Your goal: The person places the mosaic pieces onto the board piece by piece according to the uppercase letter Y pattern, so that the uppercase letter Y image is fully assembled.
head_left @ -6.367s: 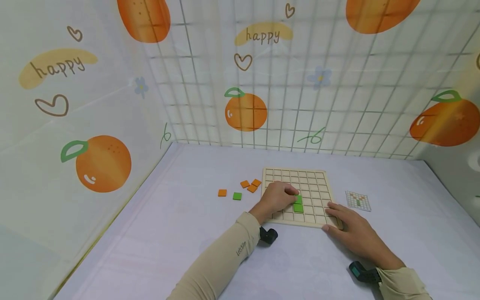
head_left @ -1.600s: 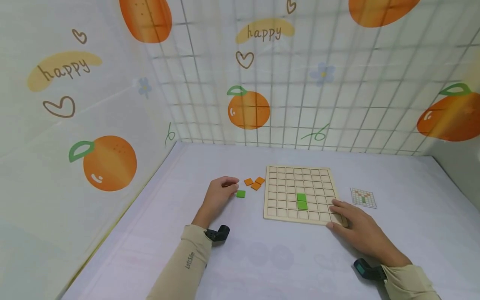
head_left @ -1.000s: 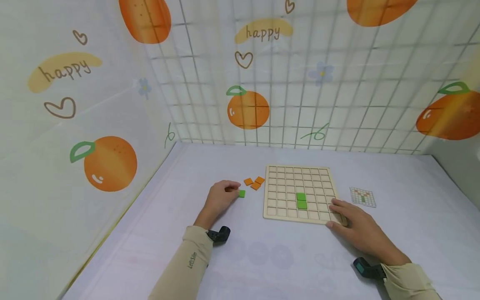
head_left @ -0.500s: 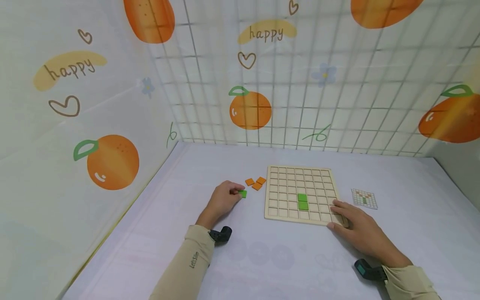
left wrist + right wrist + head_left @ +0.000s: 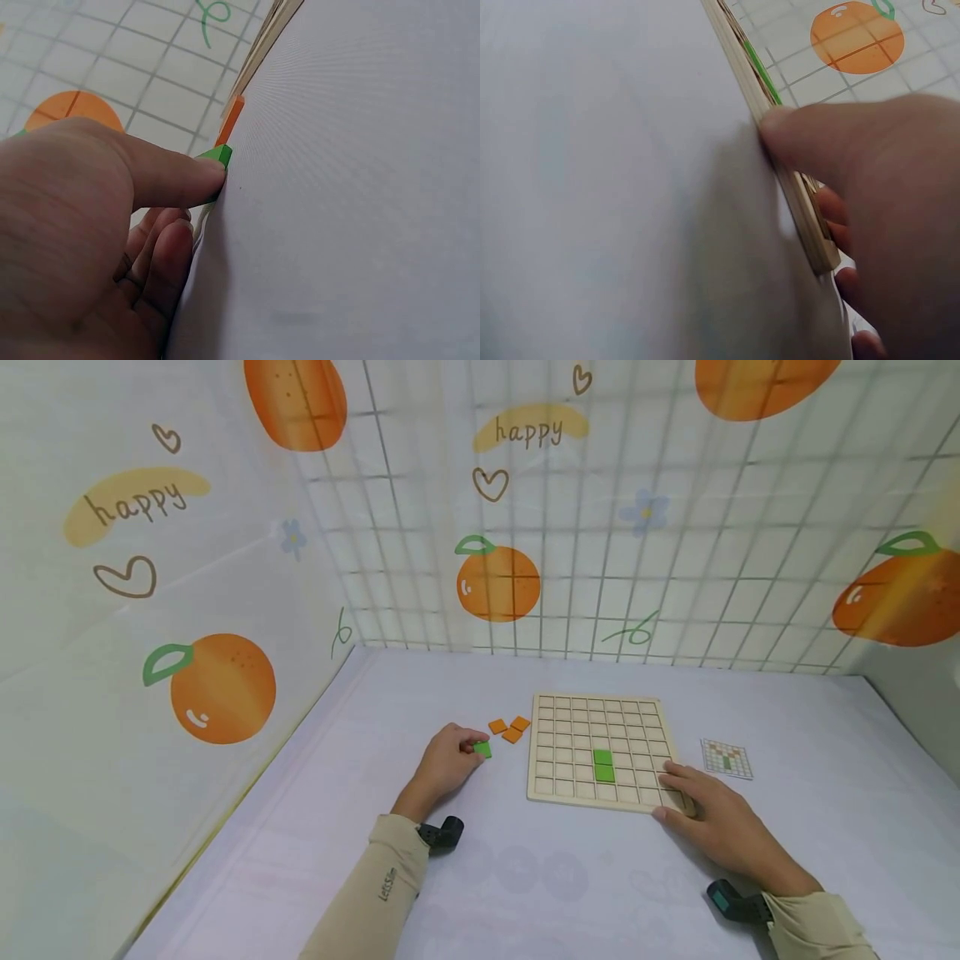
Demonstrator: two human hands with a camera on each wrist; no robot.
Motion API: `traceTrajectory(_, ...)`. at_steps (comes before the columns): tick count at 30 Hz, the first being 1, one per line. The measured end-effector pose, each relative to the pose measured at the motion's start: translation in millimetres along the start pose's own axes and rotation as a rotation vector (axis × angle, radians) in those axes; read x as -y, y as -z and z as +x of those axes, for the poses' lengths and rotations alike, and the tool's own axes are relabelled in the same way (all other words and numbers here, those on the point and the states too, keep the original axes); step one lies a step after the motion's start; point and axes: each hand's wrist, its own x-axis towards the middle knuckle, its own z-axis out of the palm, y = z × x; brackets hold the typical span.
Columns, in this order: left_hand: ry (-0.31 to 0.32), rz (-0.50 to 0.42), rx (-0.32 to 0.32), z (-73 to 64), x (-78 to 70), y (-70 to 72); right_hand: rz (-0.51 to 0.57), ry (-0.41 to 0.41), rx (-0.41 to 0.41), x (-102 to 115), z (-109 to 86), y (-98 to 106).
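Observation:
My left hand [image 5: 444,762] pinches a small green square tile [image 5: 482,749] between thumb and fingers at the table surface, left of the board. In the left wrist view, the thumb lies along that tile's [image 5: 217,155] near side. Just beyond it are three loose orange tiles [image 5: 512,736]. The wooden grid board [image 5: 555,735] bears two green tiles [image 5: 603,766], one behind the other, in neighbouring squares. My right hand [image 5: 716,818] holds the board's near right corner, thumb against the front edge and fingers over the right edge. In the right wrist view the thumb presses the board's rim [image 5: 799,214].
A small printed pattern card [image 5: 726,758] lies right of the board, showing a grid with orange and green squares. A patterned curtain with a wire grid [image 5: 570,552] stands behind the white table [image 5: 570,893]. Each wrist wears a black strap device.
Since the earliest frame, my left hand has moved left from the board to the loose green tile and now pinches it. A leftmost orange tile no longer shows. My right hand stays at the corner.

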Motion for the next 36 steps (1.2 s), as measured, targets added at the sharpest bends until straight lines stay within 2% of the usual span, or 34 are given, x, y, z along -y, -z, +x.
traceTrajectory(16, -0.033, 0.010, -0.037, 1.1, 5.4, -2.0, -0.008, -0.009, -0.004, -0.7, 1.5, -2.2)
traceTrajectory(21, -0.043, -0.013, -0.043, 0.8, 5.9, -2.6, -0.008, -0.007, -0.006, -1.2, 0.7, -1.7)
traceTrajectory(30, -0.034, -0.111, -0.079, -2.2, 3.8, -2.3, -0.012, -0.006, -0.003, 0.3, 0.3, -0.4)
traceTrajectory(36, -0.037, -0.126, -0.097, -2.1, 5.0, -2.8, 0.002, 0.005, -0.007, 0.5, -1.3, -1.2)
